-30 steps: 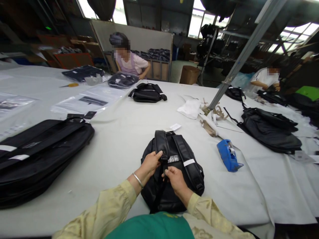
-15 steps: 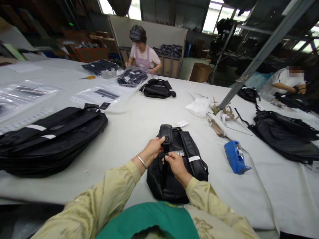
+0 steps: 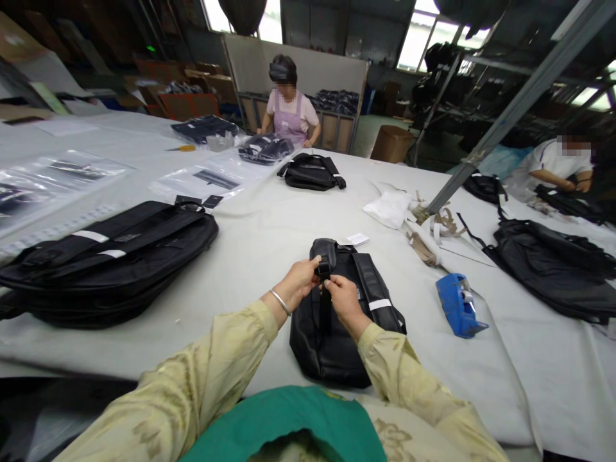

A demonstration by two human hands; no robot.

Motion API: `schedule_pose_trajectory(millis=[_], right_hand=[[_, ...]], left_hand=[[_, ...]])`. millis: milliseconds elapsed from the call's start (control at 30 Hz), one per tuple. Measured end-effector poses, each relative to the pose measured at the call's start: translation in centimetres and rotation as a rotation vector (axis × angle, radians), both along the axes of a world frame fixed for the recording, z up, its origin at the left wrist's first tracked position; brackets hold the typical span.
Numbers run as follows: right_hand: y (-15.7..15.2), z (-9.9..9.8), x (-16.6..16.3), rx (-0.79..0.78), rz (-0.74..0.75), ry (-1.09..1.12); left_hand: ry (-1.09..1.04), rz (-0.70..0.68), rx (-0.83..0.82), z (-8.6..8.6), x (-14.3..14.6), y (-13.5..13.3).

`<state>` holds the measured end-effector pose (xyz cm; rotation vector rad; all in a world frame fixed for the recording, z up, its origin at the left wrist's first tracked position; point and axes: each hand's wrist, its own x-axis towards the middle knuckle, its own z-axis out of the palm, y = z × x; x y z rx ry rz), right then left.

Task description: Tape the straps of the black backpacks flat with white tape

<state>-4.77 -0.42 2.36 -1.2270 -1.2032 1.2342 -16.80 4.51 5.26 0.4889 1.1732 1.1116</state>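
A black backpack [image 3: 332,356] lies in front of me on the white-covered table [image 3: 260,256], its shoulder straps facing up. My left hand [image 3: 301,280] is closed on the lower end of the left shoulder strap [image 3: 324,249], thumb by a dark buckle. Just below it, my right hand [image 3: 344,298] pinches the black webbing that runs down from the buckle. A white band [image 3: 380,304] wraps the other shoulder strap [image 3: 369,277]. A small white tag [image 3: 357,239] rests beyond the backpack's top. My fingers partly hide the buckle.
Stacked black backpacks [image 3: 115,263] lie at left, another black backpack [image 3: 553,269] at right. A blue tape dispenser [image 3: 459,307] sits right of my hands. Beyond are a small black bag [image 3: 312,172], plastic bags and a metal post [image 3: 500,122]. Two co-workers stand across the table.
My right hand has moved up the webbing, closer to the buckle and my left hand. The view has shifted slightly. The co-worker opposite has drawn back from the plastic-wrapped bag.
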Motion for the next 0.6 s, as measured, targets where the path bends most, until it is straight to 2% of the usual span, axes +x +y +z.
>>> schedule_pose_trajectory(millis=[100, 233, 367, 467, 600], right_hand=[[1.0, 1.6, -0.3, -0.048, 0.017, 0.077], [1.2, 3.0, -0.6, -0.272, 0.009, 0.147], [0.8, 3.5, -0.5, -0.456, 0.259, 0.203], [-0.3, 2.0, -0.5, -0.473, 0.275, 0.133], [-2.7, -2.3, -0.1, -0.500, 0.202, -0.110]], left_hand=[[0.021, -0.018, 0.011, 0.8, -0.2, 0.1], [0.074, 0.000, 0.007, 2.4, -0.2, 0.4], [0.073, 0.014, 0.020, 4.0, -0.1, 0.8], [0.053, 0.040, 0.060, 5.1, -0.2, 1.3], [0.063, 0.156, 0.106, 5.9, -0.4, 1.7]])
